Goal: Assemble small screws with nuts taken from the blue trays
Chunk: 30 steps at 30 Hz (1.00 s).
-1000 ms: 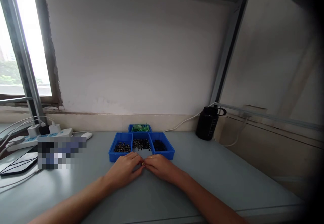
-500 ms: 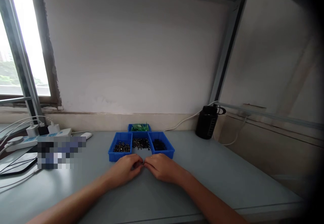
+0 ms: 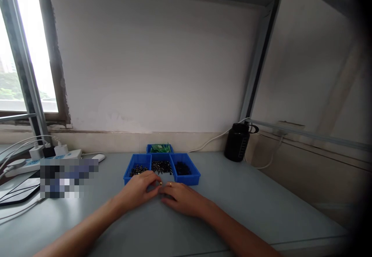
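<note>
My left hand (image 3: 139, 189) is closed in a pinch in front of the left blue bin (image 3: 130, 168). A tiny brass-coloured piece (image 3: 161, 183) shows at its fingertips, too small to name. My right hand (image 3: 186, 199), with a ring on one finger, is just to the right, its fingers bent towards the left fingertips. Those right fingertips are blurred, and what they hold, if anything, cannot be made out. Small shiny metal pieces (image 3: 138, 169) fill the left bin. Dark screw-like pieces (image 3: 162, 167) lie in the middle bin and black pieces (image 3: 182, 168) in the right bin (image 3: 187, 180).
Behind the bins, a further blue bin (image 3: 148, 147) holds green packets (image 3: 161, 148). A black bottle (image 3: 236, 142) stands at the back right by a white cable. On the left are a power strip (image 3: 68, 155) with plugs, a white mouse (image 3: 100, 157) and a tablet-like device (image 3: 20, 189).
My fingertips, pressed together before, have moved slightly apart. The left hand has risen a little towards the left bin, and the right thumb has come away from its forefinger. A brass-coloured piece now shows.
</note>
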Each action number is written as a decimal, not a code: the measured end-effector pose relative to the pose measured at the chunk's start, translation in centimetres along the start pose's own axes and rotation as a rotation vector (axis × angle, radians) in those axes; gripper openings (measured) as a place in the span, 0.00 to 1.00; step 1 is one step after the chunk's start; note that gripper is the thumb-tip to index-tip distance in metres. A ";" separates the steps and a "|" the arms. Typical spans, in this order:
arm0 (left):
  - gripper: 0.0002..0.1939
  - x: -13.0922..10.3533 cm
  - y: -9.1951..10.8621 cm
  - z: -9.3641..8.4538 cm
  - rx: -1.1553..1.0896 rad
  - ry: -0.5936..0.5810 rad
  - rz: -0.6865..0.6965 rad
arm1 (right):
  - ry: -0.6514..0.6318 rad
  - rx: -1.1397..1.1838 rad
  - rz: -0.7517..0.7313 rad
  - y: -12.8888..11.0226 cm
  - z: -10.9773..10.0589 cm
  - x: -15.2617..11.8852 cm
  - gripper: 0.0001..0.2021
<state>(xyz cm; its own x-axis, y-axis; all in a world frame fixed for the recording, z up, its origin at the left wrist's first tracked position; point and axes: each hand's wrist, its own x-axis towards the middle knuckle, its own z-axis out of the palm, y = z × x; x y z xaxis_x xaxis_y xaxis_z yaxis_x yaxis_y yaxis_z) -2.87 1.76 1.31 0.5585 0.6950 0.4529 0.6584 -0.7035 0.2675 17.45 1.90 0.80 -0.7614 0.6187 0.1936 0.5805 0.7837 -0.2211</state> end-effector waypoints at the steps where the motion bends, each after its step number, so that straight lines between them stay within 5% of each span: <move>1: 0.08 0.1 -0.3 -0.6 0.079 0.022 -0.013 | -0.003 -0.010 0.010 -0.1 0.1 0.0 0.13; 6: 0.10 0.6 -2.9 -2.7 0.410 0.034 -0.304 | -0.038 -0.107 0.137 -0.4 0.8 0.7 0.17; 9: 0.11 0.6 -4.0 -3.1 0.448 0.007 -0.364 | -0.087 -0.169 0.201 -0.8 1.2 2.0 0.22; 13: 0.12 0.4 -3.5 -3.6 0.388 -0.002 -0.258 | -0.055 -0.228 0.313 -1.1 2.1 4.0 0.26; 18: 0.13 0.0 -1.2 -3.8 0.297 -0.215 -0.078 | -0.017 -0.274 0.282 -0.9 2.7 4.9 0.25; 25: 0.12 -1.1 0.5 -0.8 0.274 -0.411 -0.004 | 0.012 -0.310 0.216 -0.7 2.6 4.4 0.21; 30: 0.14 -1.2 0.2 0.4 0.265 -0.418 -0.029 | 0.012 -0.335 0.301 -0.8 2.7 4.4 0.23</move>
<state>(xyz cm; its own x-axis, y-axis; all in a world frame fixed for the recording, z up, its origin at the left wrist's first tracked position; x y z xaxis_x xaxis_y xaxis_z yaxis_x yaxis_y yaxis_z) -3.25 0.88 0.52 0.6572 0.7518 0.0537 0.7518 -0.6590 0.0247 12.86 3.89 -0.74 -0.5418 0.8210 0.1799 0.8387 0.5421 0.0520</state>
